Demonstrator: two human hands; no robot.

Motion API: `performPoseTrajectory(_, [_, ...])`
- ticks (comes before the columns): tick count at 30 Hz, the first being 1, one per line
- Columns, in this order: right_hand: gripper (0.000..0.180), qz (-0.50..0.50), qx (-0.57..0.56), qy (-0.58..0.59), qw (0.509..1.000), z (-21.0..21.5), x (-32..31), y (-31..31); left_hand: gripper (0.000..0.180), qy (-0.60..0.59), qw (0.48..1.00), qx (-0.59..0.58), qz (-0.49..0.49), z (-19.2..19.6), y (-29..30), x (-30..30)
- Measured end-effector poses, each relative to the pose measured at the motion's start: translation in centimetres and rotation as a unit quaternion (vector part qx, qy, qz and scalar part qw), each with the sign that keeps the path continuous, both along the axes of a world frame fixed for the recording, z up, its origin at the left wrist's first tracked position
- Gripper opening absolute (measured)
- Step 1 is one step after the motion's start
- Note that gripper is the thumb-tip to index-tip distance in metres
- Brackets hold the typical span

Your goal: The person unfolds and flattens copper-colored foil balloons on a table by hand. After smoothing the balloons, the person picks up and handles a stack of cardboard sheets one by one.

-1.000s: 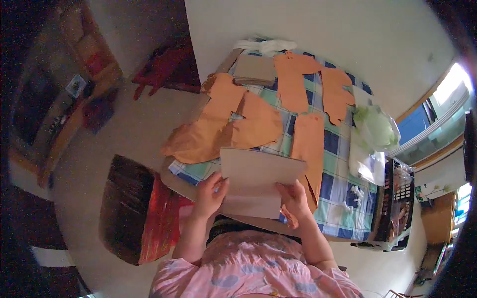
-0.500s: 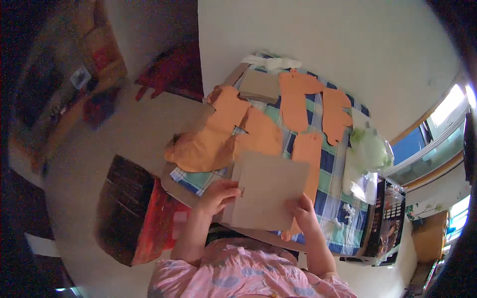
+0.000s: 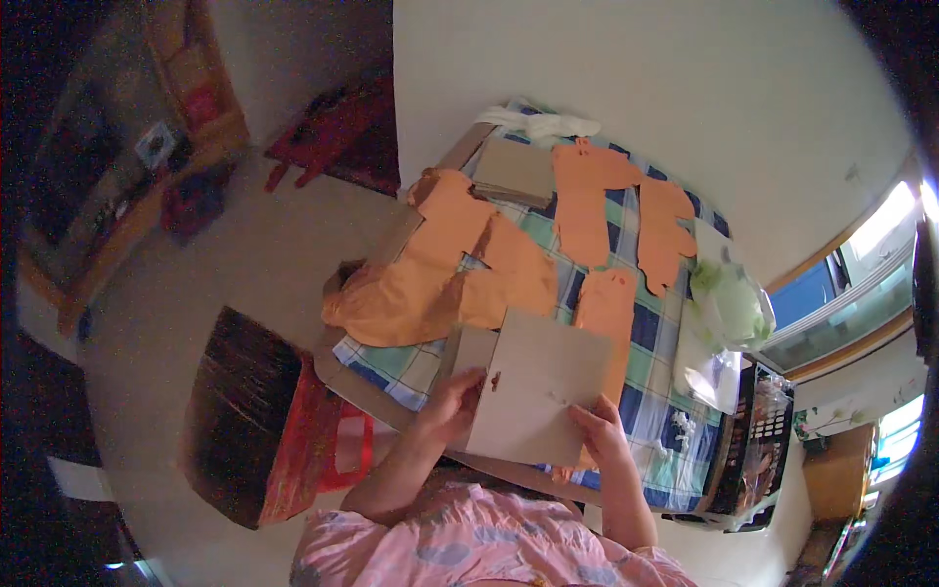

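Observation:
I hold a flat grey-brown cardboard sheet in front of me, above the near edge of a checked cloth. My left hand grips its left edge, fingers closed beside a small dark slot in the board. The right hand pinches the lower right edge, thumb on top. Another cardboard piece shows behind the sheet's left side; whether it is joined on is unclear. Just beyond lie a crumpled orange sheet and an orange cut-out, partly covered by the cardboard.
The blue, green and white checked cloth covers the table. Two orange cut-outs and a cardboard stack lie at the back. Right are a pale green plastic bag and a black basket; left, a red box-like bag.
The cardboard sheet has shifted slightly right and down. My left hand has turned and moved right along its edge, and more of the piece behind shows.

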State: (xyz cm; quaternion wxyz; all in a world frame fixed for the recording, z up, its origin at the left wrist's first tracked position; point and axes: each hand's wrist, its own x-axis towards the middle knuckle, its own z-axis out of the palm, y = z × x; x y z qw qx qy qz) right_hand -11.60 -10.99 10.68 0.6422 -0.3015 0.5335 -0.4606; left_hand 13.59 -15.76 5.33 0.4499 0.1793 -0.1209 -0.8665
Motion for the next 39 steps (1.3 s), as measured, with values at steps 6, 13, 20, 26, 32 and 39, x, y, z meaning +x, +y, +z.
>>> performPoseTrajectory(6, [0.030, -0.017, -0.001, 0.029, 0.999, 0.3, -0.3, 0.4, 0.027, -0.154, 0.984, 0.081, 0.035, 1.7, -0.5, -0.7])
performPoseTrajectory(13, [0.028, -0.122, -0.249, 0.008, 0.961, 2.9, 4.7, -0.8, 0.022, 0.073, 0.976, 0.203, 0.013, -0.1, -0.5, -5.8])
performPoseTrajectory(20, [0.024, -0.105, -0.413, 0.144, 0.893, 1.5, 5.3, -0.9, 0.018, 0.267, 0.963, 0.019, 0.007, -2.5, -1.2, -7.8])
performPoseTrajectory(26, [0.017, -0.087, -0.504, 0.387, 0.767, 3.3, 6.3, -1.7, 0.018, 0.302, 0.951, 0.061, -0.004, -2.7, -1.1, -7.8])
performPoseTrajectory(32, [0.017, -0.007, -0.520, 0.311, 0.795, 3.8, 5.8, -1.7, 0.019, 0.278, 0.959, 0.049, 0.024, -1.2, -0.9, -7.5])
performPoseTrajectory(39, [0.023, -0.089, -0.327, -0.168, 0.926, 1.2, 4.8, -0.2, 0.019, 0.121, 0.976, 0.165, 0.079, 1.5, -0.2, -7.6])
